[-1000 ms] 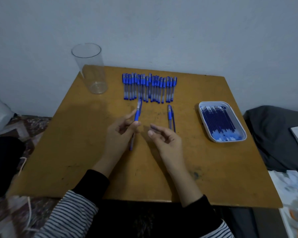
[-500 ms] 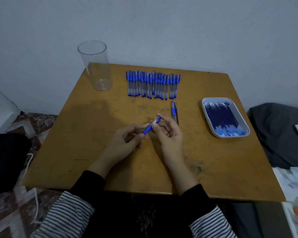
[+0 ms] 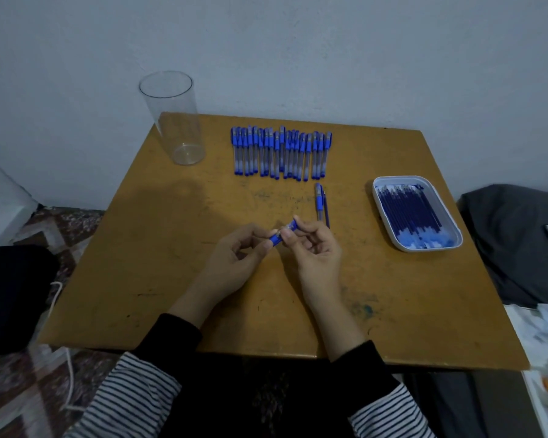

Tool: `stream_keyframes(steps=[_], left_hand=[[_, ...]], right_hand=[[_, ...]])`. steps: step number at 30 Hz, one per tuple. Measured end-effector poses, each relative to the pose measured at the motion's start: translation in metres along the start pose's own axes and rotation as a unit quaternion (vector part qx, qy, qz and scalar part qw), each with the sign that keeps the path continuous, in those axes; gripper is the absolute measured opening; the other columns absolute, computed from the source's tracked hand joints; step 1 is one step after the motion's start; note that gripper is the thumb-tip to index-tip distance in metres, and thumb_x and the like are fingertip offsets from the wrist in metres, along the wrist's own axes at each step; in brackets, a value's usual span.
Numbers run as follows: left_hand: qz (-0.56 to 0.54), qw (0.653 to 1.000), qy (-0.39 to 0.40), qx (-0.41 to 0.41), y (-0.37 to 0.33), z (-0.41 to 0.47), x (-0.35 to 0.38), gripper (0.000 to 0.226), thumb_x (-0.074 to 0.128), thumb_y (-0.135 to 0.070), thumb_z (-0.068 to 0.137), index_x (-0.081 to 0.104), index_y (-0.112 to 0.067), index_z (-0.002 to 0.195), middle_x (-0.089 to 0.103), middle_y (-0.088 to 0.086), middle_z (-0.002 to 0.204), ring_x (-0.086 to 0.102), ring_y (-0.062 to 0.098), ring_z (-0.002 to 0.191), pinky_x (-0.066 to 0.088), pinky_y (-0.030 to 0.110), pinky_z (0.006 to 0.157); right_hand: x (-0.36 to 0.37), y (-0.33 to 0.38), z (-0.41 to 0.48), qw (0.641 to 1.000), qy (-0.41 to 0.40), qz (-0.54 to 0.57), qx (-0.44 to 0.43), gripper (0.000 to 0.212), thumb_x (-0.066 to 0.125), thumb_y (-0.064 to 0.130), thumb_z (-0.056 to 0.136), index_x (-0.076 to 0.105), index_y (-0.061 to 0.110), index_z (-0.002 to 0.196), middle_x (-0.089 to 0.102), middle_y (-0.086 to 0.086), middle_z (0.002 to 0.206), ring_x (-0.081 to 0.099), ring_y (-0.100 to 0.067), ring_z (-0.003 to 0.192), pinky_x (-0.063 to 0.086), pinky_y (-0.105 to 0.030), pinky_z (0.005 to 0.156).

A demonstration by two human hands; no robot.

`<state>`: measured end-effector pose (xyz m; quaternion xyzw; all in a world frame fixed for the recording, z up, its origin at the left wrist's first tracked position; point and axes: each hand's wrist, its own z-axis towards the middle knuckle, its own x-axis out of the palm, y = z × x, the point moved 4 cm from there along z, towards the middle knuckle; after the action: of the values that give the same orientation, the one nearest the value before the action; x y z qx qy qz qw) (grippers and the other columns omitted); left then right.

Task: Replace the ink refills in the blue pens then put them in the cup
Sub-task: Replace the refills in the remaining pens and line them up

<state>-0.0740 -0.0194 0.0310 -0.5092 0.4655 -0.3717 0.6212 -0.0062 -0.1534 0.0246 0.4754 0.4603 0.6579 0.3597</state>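
Both my hands hold one blue pen (image 3: 283, 233) over the middle of the wooden table (image 3: 171, 279). My left hand (image 3: 234, 263) pinches its lower end and my right hand (image 3: 314, 251) pinches its upper end; most of the barrel is hidden by fingers. A row of several blue capped pens (image 3: 280, 153) lies at the back. One more pen with a loose refill beside it (image 3: 320, 203) lies right of my hands. The clear plastic cup (image 3: 174, 121) stands at the back left with nothing in it. A white tray (image 3: 389, 229) at the right holds several blue refills.
A grey wall runs behind the table. A dark cloth bundle (image 3: 519, 241) lies to the right of the table, with papers near it. A dark object (image 3: 10, 295) and a patterned floor with a white cord (image 3: 70, 374) are at the left.
My left hand turned the pen from upright to slanted and brought it toward the right. My right hand closed on the pen's upper end. The view shifted slightly.
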Motion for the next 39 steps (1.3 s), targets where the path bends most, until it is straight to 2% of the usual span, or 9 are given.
stream_keyframes(steps=[2,5,7,13,17,23,28,34,39], left_hand=[[0.006,1.000,0.003,0.004,0.001,0.000,0.000,0.018,0.062,-0.010,0.098,0.068,-0.027,0.100,0.066,0.022,0.091,0.054,0.000,0.071,0.040,0.015,0.062],[-0.001,1.000,0.004,0.011,0.001,-0.001,0.000,0.014,0.065,-0.018,0.097,0.067,-0.032,0.100,0.069,0.020,0.100,0.060,0.007,0.082,0.043,0.023,0.067],[0.006,1.000,0.005,0.013,0.000,-0.001,0.000,0.012,0.064,-0.024,0.094,0.067,-0.033,0.100,0.069,0.016,0.097,0.058,0.004,0.078,0.042,0.021,0.065],[0.029,0.999,0.009,0.018,-0.006,-0.002,-0.001,0.029,0.060,-0.005,0.098,0.066,-0.033,0.099,0.066,-0.003,0.089,0.057,-0.005,0.073,0.040,0.011,0.063],[0.006,1.000,0.012,0.020,-0.005,0.000,-0.001,0.026,0.059,-0.004,0.098,0.067,-0.028,0.103,0.066,-0.003,0.089,0.057,-0.006,0.070,0.039,0.010,0.062],[0.004,1.000,0.020,0.024,-0.003,0.002,-0.002,0.027,0.059,-0.002,0.097,0.068,-0.027,0.104,0.068,-0.023,0.078,0.057,-0.006,0.067,0.038,0.007,0.060],[-0.003,0.999,0.013,0.034,0.001,0.003,-0.004,0.021,0.062,-0.013,0.096,0.069,-0.028,0.108,0.070,0.003,0.087,0.055,-0.005,0.067,0.039,0.009,0.061],[0.004,1.000,0.009,0.028,0.004,0.005,-0.004,0.027,0.058,0.000,0.098,0.069,-0.022,0.111,0.064,-0.012,0.073,0.050,-0.003,0.059,0.036,0.009,0.057],[0.008,0.999,0.015,0.039,0.002,0.006,-0.002,0.032,0.056,0.004,0.098,0.066,-0.022,0.113,0.062,-0.023,0.066,0.049,-0.006,0.055,0.034,0.006,0.057]], right_hand=[[-0.002,-0.001,0.000,1.000,-0.005,0.001,-0.002,0.022,0.069,-0.006,0.085,0.066,0.012,0.096,0.073,-0.005,0.086,0.070,-0.018,0.084,0.058,-0.027,0.079],[-0.002,-0.002,0.000,1.000,-0.005,0.007,-0.001,0.022,0.070,-0.005,0.084,0.066,0.014,0.093,0.073,-0.007,0.089,0.070,-0.020,0.086,0.058,-0.028,0.081],[-0.002,-0.003,0.000,1.000,-0.003,0.011,0.000,0.022,0.069,-0.007,0.084,0.066,0.013,0.092,0.073,-0.009,0.092,0.071,-0.020,0.087,0.058,-0.028,0.081],[-0.003,-0.004,0.001,1.000,-0.005,0.026,0.010,0.019,0.067,-0.010,0.083,0.063,0.008,0.087,0.072,-0.013,0.095,0.072,-0.017,0.089,0.057,-0.025,0.080],[-0.003,-0.004,0.003,0.999,-0.014,0.032,0.015,0.018,0.067,-0.011,0.082,0.064,0.006,0.085,0.073,-0.007,0.092,0.072,-0.012,0.089,0.057,-0.023,0.079],[-0.003,-0.005,0.003,0.999,-0.013,0.045,0.025,0.014,0.066,-0.014,0.083,0.064,-0.001,0.087,0.069,-0.021,0.098,0.072,-0.009,0.092,0.057,-0.023,0.080],[-0.004,-0.006,0.004,0.998,-0.018,0.043,0.034,0.013,0.065,-0.013,0.083,0.064,-0.010,0.096,0.069,-0.027,0.104,0.072,-0.016,0.097,0.057,-0.023,0.082],[-0.003,-0.007,0.004,0.998,-0.020,0.042,0.039,0.012,0.066,-0.012,0.083,0.065,-0.009,0.094,0.073,-0.016,0.096,0.066,-0.024,0.113,0.056,-0.024,0.085],[-0.002,-0.006,0.004,0.997,-0.016,0.063,0.043,0.012,0.063,-0.015,0.083,0.063,-0.006,0.091,0.074,-0.007,0.088,0.068,-0.011,0.108,0.055,-0.019,0.080]])
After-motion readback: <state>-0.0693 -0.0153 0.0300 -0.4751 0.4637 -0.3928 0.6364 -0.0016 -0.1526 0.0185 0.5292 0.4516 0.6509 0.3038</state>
